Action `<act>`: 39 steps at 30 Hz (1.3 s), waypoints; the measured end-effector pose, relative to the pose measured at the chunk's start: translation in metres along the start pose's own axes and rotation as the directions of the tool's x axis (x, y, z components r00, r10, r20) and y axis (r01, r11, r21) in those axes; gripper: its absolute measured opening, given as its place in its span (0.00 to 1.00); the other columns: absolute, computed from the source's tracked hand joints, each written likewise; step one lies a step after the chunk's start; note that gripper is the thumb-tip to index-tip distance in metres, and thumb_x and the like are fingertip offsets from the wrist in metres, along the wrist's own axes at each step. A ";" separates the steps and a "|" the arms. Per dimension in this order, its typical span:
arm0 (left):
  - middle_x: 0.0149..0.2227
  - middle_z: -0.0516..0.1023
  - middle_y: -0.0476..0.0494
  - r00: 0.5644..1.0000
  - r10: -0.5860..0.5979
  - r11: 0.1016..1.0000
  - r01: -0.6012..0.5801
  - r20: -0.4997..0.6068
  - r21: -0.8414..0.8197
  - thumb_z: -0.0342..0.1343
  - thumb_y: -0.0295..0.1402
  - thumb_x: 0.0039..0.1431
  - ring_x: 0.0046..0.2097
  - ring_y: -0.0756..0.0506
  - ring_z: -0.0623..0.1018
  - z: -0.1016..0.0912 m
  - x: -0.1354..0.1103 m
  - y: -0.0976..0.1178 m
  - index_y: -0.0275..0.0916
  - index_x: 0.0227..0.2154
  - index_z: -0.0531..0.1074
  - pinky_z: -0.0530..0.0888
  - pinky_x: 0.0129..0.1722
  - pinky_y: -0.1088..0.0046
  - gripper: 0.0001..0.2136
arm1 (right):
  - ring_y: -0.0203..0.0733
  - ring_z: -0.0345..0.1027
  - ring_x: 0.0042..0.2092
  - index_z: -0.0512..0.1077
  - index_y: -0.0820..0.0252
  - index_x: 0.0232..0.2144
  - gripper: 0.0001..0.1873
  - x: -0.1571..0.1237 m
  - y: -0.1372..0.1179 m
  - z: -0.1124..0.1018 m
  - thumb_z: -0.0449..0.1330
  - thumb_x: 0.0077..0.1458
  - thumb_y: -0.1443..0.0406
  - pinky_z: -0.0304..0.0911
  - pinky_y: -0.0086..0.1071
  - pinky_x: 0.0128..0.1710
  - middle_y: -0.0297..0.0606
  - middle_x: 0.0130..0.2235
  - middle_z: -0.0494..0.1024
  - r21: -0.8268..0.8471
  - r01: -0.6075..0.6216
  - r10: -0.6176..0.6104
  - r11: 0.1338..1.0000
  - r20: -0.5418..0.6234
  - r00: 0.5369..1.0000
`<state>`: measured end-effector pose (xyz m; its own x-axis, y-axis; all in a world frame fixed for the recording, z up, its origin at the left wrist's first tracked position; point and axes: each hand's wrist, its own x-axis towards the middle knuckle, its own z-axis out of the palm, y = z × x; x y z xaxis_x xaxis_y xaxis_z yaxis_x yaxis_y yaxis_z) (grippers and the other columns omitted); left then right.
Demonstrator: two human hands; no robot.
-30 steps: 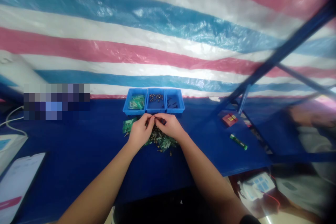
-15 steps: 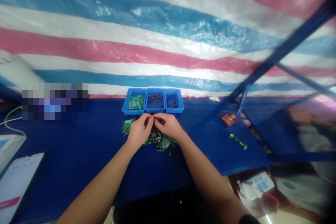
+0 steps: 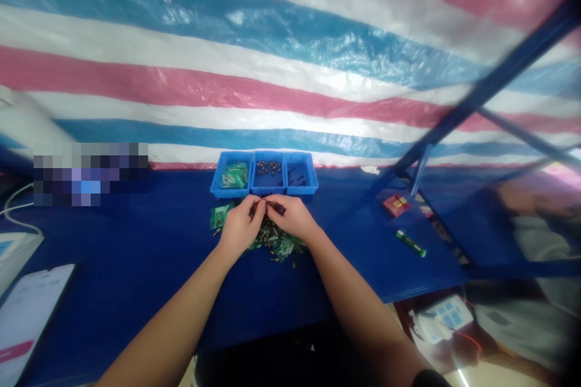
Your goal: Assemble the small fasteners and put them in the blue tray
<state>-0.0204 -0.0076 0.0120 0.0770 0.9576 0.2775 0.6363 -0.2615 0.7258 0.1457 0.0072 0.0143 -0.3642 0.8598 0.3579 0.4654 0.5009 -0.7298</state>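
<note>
My left hand (image 3: 242, 222) and my right hand (image 3: 291, 215) meet at the fingertips above a loose pile of small parts (image 3: 276, 242). The fingers of both are pinched together. A small dark piece (image 3: 280, 209) shows in the fingers of my right hand; its kind is too small to make out. What my left fingertips pinch is hidden. The pile mixes green pieces, clear wrapping and brass-coloured bits. At its left edge lies a flat green piece (image 3: 219, 216). Just beyond my hands stand three joined blue bins.
The left bin (image 3: 215, 184) holds green pieces, the middle bin (image 3: 267, 191) small round metal parts, the right bin (image 3: 313, 178) thin dark pieces. A red box (image 3: 396, 205) and a green tube (image 3: 411, 243) lie right. A phone-like screen (image 3: 39, 314) lies left. A blue metal frame (image 3: 454, 115) rises at right.
My hands stay pinched together in nearly the same place over the pile. The view has shifted very slightly; nothing else has visibly moved.
</note>
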 end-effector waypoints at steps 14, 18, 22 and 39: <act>0.25 0.74 0.52 1.000 -0.004 1.000 0.004 0.017 0.013 0.48 0.44 0.65 0.24 0.50 0.72 0.000 0.000 0.000 0.41 0.36 0.71 0.65 0.27 0.75 0.13 | 0.38 0.73 0.39 0.75 0.55 0.45 0.13 0.000 0.000 0.000 0.55 0.60 0.66 0.65 0.30 0.40 0.35 0.40 0.81 -0.010 -0.018 0.018 1.000 0.016 1.000; 0.25 0.75 0.52 1.000 -0.001 1.000 0.000 0.018 0.019 0.48 0.44 0.64 0.25 0.49 0.73 0.000 0.000 0.000 0.41 0.35 0.71 0.66 0.27 0.75 0.13 | 0.38 0.73 0.39 0.75 0.55 0.45 0.12 0.000 0.000 0.000 0.55 0.60 0.66 0.65 0.29 0.40 0.35 0.41 0.81 -0.008 -0.019 0.019 1.000 0.019 1.000; 0.26 0.76 0.51 1.000 -0.005 1.000 0.004 0.011 0.015 0.48 0.43 0.64 0.25 0.49 0.73 0.000 0.000 0.000 0.41 0.35 0.71 0.66 0.27 0.75 0.12 | 0.37 0.73 0.39 0.75 0.55 0.45 0.12 0.000 -0.002 -0.001 0.55 0.61 0.65 0.64 0.28 0.39 0.34 0.41 0.80 -0.003 -0.018 0.018 1.000 0.029 0.999; 0.29 0.78 0.50 0.999 0.019 1.000 -0.020 0.043 0.018 0.47 0.43 0.65 0.25 0.49 0.74 0.001 0.000 0.000 0.41 0.38 0.72 0.68 0.28 0.74 0.13 | 0.37 0.72 0.37 0.75 0.55 0.43 0.11 0.000 -0.006 -0.003 0.55 0.61 0.66 0.64 0.28 0.37 0.34 0.38 0.80 -0.045 -0.033 0.036 0.998 0.064 0.997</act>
<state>-0.0197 -0.0075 0.0113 0.1217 0.9568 0.2642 0.6488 -0.2781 0.7083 0.1454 0.0045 0.0210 -0.3978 0.8693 0.2934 0.5133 0.4759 -0.7141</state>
